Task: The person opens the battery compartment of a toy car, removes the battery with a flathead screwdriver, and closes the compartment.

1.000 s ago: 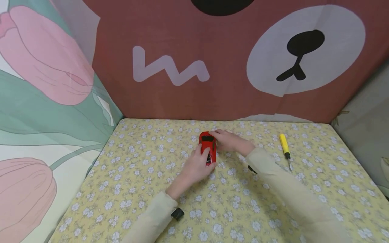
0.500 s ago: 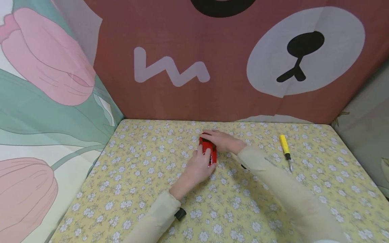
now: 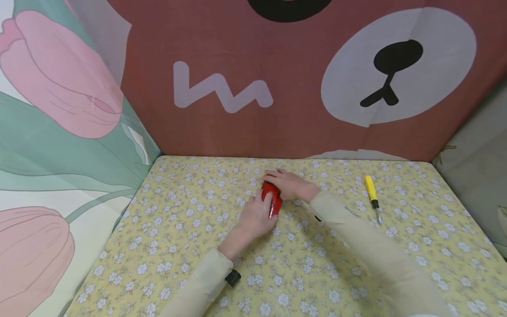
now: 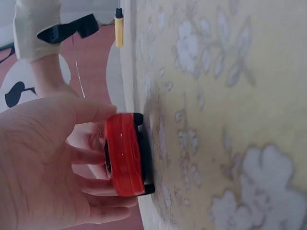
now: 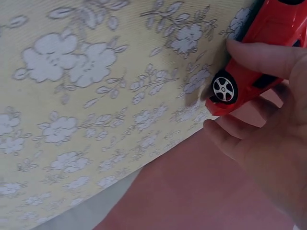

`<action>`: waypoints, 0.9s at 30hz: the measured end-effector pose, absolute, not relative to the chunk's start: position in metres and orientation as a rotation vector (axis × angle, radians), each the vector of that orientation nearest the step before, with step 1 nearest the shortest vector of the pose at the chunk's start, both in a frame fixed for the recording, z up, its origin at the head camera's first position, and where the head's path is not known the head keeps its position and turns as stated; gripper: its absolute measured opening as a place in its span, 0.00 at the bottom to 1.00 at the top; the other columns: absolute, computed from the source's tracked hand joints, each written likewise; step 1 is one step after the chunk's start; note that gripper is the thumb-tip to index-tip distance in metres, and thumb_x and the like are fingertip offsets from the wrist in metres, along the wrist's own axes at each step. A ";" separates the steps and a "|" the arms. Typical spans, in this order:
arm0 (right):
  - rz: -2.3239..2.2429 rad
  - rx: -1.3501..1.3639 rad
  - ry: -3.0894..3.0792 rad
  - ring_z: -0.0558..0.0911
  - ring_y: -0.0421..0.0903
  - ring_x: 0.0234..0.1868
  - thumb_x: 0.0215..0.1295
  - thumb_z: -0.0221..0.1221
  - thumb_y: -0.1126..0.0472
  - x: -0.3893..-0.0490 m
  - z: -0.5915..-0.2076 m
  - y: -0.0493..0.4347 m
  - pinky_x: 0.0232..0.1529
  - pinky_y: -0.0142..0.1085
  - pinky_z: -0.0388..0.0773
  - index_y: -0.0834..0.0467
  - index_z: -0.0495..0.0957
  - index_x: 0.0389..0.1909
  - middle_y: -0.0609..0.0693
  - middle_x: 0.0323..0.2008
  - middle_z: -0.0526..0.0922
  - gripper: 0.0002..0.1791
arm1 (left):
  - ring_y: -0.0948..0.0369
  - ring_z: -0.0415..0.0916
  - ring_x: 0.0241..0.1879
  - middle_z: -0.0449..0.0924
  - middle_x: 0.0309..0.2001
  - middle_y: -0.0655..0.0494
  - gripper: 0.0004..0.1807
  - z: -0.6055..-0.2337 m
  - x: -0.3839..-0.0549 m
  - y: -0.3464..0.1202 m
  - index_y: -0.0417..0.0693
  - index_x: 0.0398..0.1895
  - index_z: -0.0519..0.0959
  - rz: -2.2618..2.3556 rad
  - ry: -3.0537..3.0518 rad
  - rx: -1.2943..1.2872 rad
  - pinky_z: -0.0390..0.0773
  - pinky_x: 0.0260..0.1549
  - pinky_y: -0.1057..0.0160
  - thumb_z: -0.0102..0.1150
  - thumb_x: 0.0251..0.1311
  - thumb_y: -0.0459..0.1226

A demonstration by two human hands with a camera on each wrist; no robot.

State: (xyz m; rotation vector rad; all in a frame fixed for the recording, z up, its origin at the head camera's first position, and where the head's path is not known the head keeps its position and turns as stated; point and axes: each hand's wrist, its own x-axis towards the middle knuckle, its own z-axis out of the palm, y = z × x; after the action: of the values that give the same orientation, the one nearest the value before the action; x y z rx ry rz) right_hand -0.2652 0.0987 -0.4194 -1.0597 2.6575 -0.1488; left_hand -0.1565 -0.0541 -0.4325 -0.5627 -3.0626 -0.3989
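A red toy car (image 3: 271,188) with black windows sits between both hands near the middle of the table. My left hand (image 3: 255,216) grips its near end, thumb on one side and fingers on the other. At the far end, my right hand (image 3: 289,182) holds the car with its fingers across the top. In the left wrist view the car's red end (image 4: 127,153) faces the camera, its wheels at the cloth or just above. A silver-spoked wheel (image 5: 224,89) shows beside the right thumb in the right wrist view. The hands cover much of the roof.
A yellow-handled screwdriver (image 3: 371,193) lies to the right of the right forearm, its metal tip toward me. Flowered yellow cloth (image 3: 190,193) covers the table. Behind its back edge stands a printed brown fabric wall (image 3: 222,132).
My right hand has shifted left from the car's side to over its far end, covering more of it. The left hand keeps its grip, and the car has turned slightly.
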 end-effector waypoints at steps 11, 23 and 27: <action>-0.284 -0.894 2.655 0.59 0.66 0.76 0.62 0.66 0.70 -0.262 -0.422 0.123 0.70 0.60 0.66 0.59 0.59 0.80 0.59 0.80 0.56 0.45 | 0.40 0.76 0.57 0.72 0.63 0.35 0.35 -0.435 -0.170 -0.061 0.42 0.73 0.67 -0.381 -3.087 -0.526 0.76 0.58 0.44 0.65 0.67 0.44; -0.302 -0.886 2.726 0.69 0.67 0.69 0.64 0.71 0.65 -0.248 -0.425 0.150 0.67 0.61 0.69 0.62 0.64 0.76 0.64 0.72 0.67 0.41 | 0.40 0.66 0.70 0.65 0.72 0.35 0.36 -0.439 -0.190 -0.070 0.54 0.78 0.67 -0.359 -3.086 -0.600 0.69 0.67 0.42 0.67 0.69 0.42; -0.322 -0.846 2.739 0.70 0.66 0.67 0.62 0.73 0.63 -0.242 -0.426 0.156 0.62 0.60 0.74 0.60 0.65 0.76 0.62 0.70 0.68 0.43 | 0.40 0.63 0.72 0.64 0.73 0.34 0.37 -0.442 -0.196 -0.074 0.52 0.79 0.67 -0.429 -3.054 -0.677 0.66 0.70 0.45 0.68 0.68 0.41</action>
State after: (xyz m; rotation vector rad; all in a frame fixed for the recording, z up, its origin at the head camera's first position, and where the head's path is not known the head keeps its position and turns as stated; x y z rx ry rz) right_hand -0.2419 0.1556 -0.4262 -0.8464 2.7392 -0.3225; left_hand -0.1965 -0.0736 -0.4420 -0.6768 -3.0542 -0.4295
